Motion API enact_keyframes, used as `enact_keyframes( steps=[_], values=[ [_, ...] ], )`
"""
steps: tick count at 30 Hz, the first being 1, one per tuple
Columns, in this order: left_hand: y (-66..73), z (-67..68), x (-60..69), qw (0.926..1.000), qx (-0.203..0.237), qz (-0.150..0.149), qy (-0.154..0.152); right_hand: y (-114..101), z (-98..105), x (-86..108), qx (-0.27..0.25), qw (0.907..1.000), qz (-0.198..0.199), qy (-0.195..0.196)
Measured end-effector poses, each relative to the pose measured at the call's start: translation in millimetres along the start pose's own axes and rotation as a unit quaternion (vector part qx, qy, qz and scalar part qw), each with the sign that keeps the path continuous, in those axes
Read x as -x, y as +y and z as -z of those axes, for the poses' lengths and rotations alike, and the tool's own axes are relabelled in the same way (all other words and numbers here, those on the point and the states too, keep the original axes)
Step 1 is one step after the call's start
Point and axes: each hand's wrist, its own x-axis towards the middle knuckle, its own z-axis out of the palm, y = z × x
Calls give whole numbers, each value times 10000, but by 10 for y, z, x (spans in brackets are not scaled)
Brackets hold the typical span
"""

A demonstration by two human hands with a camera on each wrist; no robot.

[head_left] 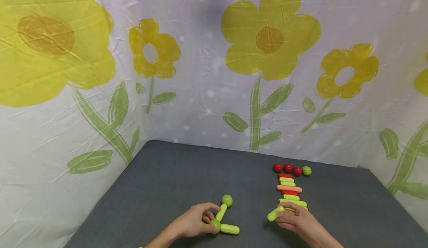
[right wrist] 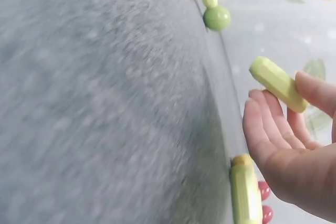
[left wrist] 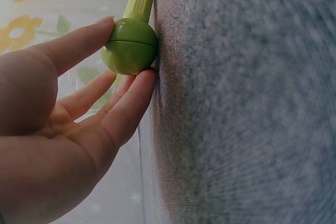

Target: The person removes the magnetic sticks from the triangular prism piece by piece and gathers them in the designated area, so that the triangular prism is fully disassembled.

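My left hand (head_left: pixel 194 221) grips a green ball (head_left: pixel 215 227) at the corner of a small assembly on the dark table. Two light green rods meet at that ball: one rod (head_left: pixel 230 229) points right, and the other rod (head_left: pixel 221 211) slants away to a second green ball (head_left: pixel 227 200). In the left wrist view, thumb and fingers hold the ball (left wrist: pixel 129 51) from both sides. My right hand (head_left: pixel 294 220) pinches a loose light green rod (head_left: pixel 275 214) above the table. The right wrist view shows this rod (right wrist: pixel 278 83) between thumb and fingertips, tilted and apart from the assembly.
Beyond my right hand lies a column of rods, red, light green and a longer pink rod (head_left: pixel 289 189). Behind it sit red balls (head_left: pixel 288 167) and a green ball (head_left: pixel 307 170). A flower-printed cloth (head_left: pixel 197 103) hangs along the back and sides of the table (head_left: pixel 160 181).
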Motion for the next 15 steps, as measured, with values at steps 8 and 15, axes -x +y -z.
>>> enact_keyframes(
  steps=[8, 15],
  values=[
    [-12, 0, -12, 10000, 10, 27, -31, 66, 142, 92, -22, 9969, -314, 716],
    [-11, 5, -18, 9999, 47, 99, -101, 146, 225, 108, 30, 9892, -653, 1311]
  ],
)
